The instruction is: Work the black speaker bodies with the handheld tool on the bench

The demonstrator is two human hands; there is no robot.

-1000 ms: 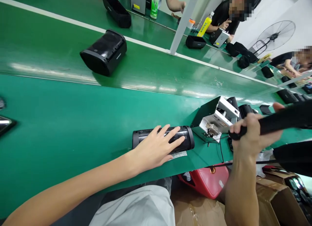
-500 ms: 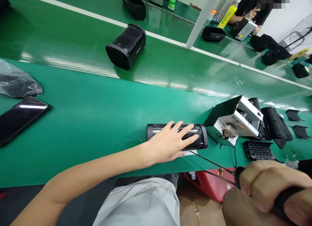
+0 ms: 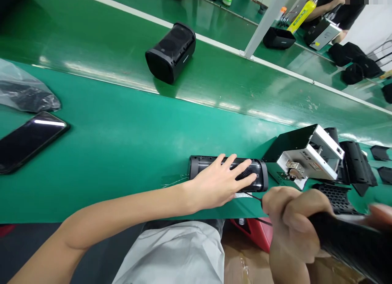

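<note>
A black speaker (image 3: 199, 163), long and with a perforated patch, lies near the front edge of the green table. My left hand (image 3: 220, 177) rests flat across it, fingers spread. Just right of the speaker, my right hand (image 3: 294, 222) is wrapped round a long black-handled tool (image 3: 352, 239) whose exact kind I cannot make out. From this fist a thin dark shaft or cord (image 3: 253, 196) reaches the speaker's lower edge, and a second dark line runs below it. A small white piece (image 3: 243, 195) shows under the speaker.
A silver and black machine (image 3: 309, 153) stands right of the speaker, with black shells (image 3: 353, 161) and a perforated grille (image 3: 333, 196) beside it. Another black speaker (image 3: 171, 53) sits on the raised ledge. A phone (image 3: 30, 141) and plastic bag (image 3: 24, 88) lie left. A person (image 3: 330, 10) works across.
My right hand has moved left, closer to the speaker, and less of the thin shaft shows. My left hand stays on the speaker. The view has shifted slightly.
</note>
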